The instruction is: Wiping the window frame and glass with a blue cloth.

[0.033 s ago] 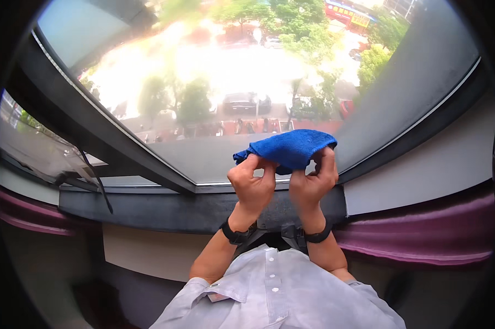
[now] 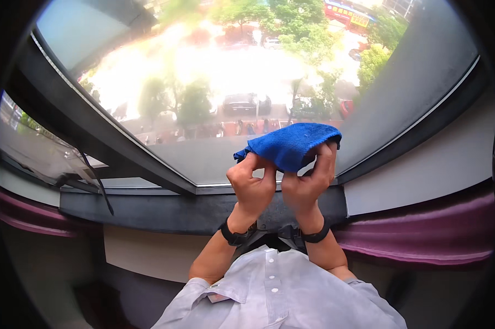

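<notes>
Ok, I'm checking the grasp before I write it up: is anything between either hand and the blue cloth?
Nothing visible. The left hand and right hand both hold the blue cloth directly. The black wristbands sit farther back, away from it. Fingertips hidden under the cloth can't be checked.

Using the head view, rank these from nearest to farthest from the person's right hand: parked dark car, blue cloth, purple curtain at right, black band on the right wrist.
1. Blue cloth: held in the right hand.
2. Black band: just behind that hand.
3. Purple curtain: off to the right.
4. Dark car: outdoors, ahead.
</notes>
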### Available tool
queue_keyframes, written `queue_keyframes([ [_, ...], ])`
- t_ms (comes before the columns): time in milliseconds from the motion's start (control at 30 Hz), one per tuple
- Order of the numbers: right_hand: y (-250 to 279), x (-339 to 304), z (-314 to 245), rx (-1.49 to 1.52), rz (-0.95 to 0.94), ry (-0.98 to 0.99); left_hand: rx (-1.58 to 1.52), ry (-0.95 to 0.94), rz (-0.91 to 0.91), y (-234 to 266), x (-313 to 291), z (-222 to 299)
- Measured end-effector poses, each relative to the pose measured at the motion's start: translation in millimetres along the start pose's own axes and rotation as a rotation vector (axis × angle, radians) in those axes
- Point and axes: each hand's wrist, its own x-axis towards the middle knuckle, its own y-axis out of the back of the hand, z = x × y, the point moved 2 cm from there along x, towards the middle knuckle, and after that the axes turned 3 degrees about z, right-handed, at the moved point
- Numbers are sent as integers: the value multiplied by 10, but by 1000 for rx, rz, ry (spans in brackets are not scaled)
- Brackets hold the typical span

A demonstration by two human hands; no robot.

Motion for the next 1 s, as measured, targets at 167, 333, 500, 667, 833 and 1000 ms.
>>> queue_keyframes([
  [167, -90, 285, -45, -130, 108, 240, -252, 108, -86, 120, 156, 347],
  [333, 50, 234, 169, -209, 97, 296, -190, 92, 100, 59, 332, 447],
  [500, 209, 15, 473, -281, 47, 268, 147, -138, 160, -102, 503, 528],
  [667, 258, -119, 547, -311, 27, 212, 250, -84, 154, -124, 492, 597],
  [833, 263, -61, 490, -253, 11, 192, 195, -108, 178, -121, 463, 534],
  [1000, 342, 621, 476, -215, 281, 377, 26, -28, 147, -69, 392, 391],
])
